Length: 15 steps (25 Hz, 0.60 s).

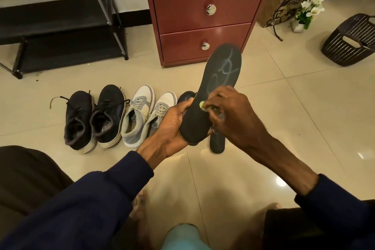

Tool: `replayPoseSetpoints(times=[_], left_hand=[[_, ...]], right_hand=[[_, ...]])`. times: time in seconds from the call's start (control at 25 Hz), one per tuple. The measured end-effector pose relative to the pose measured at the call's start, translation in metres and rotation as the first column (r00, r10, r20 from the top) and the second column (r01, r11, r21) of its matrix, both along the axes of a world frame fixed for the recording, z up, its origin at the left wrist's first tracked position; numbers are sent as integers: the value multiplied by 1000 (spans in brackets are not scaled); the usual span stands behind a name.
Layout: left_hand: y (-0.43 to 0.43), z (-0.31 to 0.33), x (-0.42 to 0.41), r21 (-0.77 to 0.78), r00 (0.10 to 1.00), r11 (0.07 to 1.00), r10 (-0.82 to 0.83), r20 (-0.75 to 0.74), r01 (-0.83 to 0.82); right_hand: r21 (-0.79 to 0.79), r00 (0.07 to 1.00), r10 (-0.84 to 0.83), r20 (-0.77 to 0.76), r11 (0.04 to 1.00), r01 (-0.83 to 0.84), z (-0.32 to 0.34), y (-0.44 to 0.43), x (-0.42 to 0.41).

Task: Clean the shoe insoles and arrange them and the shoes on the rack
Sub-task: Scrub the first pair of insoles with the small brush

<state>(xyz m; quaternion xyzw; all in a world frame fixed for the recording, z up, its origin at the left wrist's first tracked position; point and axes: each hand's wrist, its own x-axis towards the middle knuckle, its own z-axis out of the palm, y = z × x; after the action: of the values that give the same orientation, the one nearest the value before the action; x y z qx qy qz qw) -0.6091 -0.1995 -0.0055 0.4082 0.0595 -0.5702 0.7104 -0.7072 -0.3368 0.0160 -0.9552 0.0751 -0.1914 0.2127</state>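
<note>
Single head-worn wide-angle view, looking forward and down, close over both hands, tiled floor (284, 128) beyond

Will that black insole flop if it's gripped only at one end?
Probably not: the insole stands nearly straight while the left hand holds just its lower end. It looks thin, so likely light. It may flex under the green-tipped tool the right hand grips.

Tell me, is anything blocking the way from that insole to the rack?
Nothing visible does. The left hand holds the insole in the air while the right hand holds a green-tipped tool to it; the rack stands far left, and the shoes on the floor lie low between.
</note>
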Motion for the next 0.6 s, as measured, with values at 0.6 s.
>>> replayPoseSetpoints(times=[0.6], left_hand=[[2, -7, 3, 61, 1000, 998, -7, 11, 6]], right_hand=[[125, 904, 378, -201, 925, -359, 6, 35, -15]])
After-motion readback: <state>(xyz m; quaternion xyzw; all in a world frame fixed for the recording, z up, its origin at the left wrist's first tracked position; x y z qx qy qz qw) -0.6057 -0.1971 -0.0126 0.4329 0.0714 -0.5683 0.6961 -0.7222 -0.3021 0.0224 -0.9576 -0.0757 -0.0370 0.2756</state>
